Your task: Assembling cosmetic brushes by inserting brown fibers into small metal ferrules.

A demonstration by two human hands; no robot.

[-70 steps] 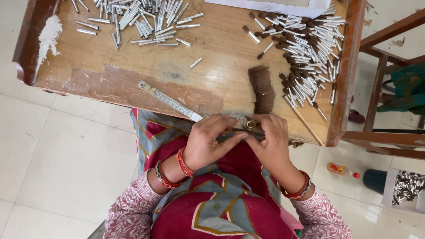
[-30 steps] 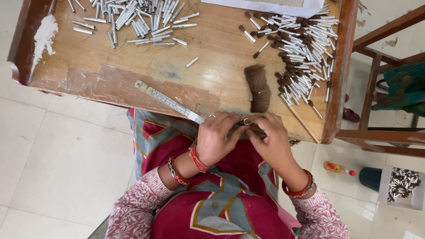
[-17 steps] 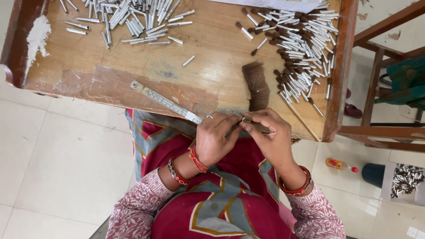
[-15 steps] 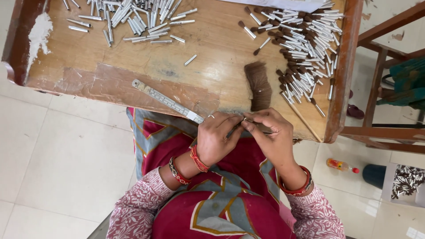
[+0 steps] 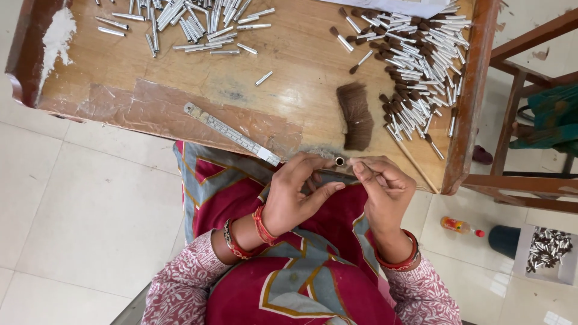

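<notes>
1. Left hand point(image 5: 295, 195) pinching small metal tube point(image 5: 339, 161) at tabletop point(image 5: 180, 78) edge; right hand point(image 5: 379, 183) fingers together feeding bristles.
2. Finished brushes point(image 5: 415, 66) piled right; empty tubes point(image 5: 186, 24) waiting left.

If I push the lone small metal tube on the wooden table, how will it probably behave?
The metal tube looks round and smooth, so it would probably roll. It seems thin and hollow, so likely light. The table looks flat, so little would stop it.

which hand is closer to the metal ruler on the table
Left. The left hand sits just below the ruler near its end; the right hand is farther off, past the small metal tube.
</notes>
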